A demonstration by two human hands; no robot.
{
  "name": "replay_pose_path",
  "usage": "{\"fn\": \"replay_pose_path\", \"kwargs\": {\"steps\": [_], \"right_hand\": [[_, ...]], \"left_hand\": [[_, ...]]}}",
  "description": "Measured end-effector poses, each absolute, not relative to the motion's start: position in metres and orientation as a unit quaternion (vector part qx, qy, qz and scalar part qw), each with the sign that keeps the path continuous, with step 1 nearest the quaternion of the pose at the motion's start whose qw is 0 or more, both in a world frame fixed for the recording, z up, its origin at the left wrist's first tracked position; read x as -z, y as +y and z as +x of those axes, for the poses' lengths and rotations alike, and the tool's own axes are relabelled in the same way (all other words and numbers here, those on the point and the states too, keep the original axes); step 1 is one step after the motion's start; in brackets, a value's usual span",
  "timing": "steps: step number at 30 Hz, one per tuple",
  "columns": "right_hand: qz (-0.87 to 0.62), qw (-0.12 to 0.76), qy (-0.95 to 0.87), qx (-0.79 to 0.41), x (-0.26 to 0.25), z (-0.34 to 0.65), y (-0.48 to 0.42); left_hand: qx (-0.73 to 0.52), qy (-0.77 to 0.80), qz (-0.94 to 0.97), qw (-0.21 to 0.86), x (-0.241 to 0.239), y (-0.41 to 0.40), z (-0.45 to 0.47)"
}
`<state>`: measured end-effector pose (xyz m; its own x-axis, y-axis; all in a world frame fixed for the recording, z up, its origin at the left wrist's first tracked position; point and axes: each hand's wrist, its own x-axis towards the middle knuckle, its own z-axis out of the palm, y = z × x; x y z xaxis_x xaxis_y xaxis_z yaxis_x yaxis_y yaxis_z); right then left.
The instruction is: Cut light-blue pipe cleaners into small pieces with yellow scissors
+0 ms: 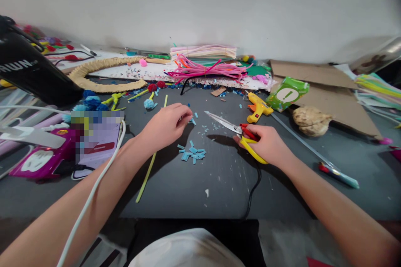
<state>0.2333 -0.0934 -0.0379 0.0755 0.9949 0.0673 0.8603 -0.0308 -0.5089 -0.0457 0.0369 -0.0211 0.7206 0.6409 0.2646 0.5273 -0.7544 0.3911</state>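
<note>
My right hand (266,144) grips the yellow and red handles of a pair of scissors (230,127), blades pointing left over the dark table (219,183). My left hand (167,125) hovers just left of the blade tips, fingers pinched together on something too small to make out, near a loose blue scrap (193,121). A small pile of cut blue pieces (191,153) lies on the table between my hands. A thin green strip (150,167) runs under my left forearm.
A yellow glue gun (258,107), green packet (286,94), cardboard (316,81) and crumpled ball (311,120) sit right. Pink pipe cleaners (206,70) and foam sheets (203,51) lie at the back. A woven ring (103,75), pom-poms, phone (97,144) and white cable (94,192) are left.
</note>
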Motion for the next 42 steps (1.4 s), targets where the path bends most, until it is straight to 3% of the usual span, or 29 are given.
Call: {"fn": "replay_pose_path", "kwargs": {"steps": [9,14,18,22,30,42], "right_hand": [[-0.7,0.207,-0.665,-0.155,0.038,0.233,-0.094],[-0.698,0.206,-0.669,-0.151,0.038,0.233,-0.094],[-0.697,0.209,-0.669,-0.152,0.04,0.234,-0.094],[-0.695,0.207,-0.671,-0.155,0.04,0.234,-0.094],[-0.699,0.198,-0.668,-0.16,0.038,0.234,-0.093],[-0.695,0.215,-0.669,-0.153,0.04,0.234,-0.095]], "left_hand": [[-0.095,0.272,0.95,0.117,0.023,0.031,-0.049],[-0.116,0.308,0.941,0.084,0.022,0.034,-0.049],[-0.139,0.307,0.928,0.159,0.01,0.03,-0.05],[-0.08,0.252,0.936,0.231,0.001,0.025,-0.054],[0.006,0.214,0.944,0.251,0.009,0.028,-0.054],[-0.224,0.34,0.866,0.292,0.011,0.03,-0.049]]}}
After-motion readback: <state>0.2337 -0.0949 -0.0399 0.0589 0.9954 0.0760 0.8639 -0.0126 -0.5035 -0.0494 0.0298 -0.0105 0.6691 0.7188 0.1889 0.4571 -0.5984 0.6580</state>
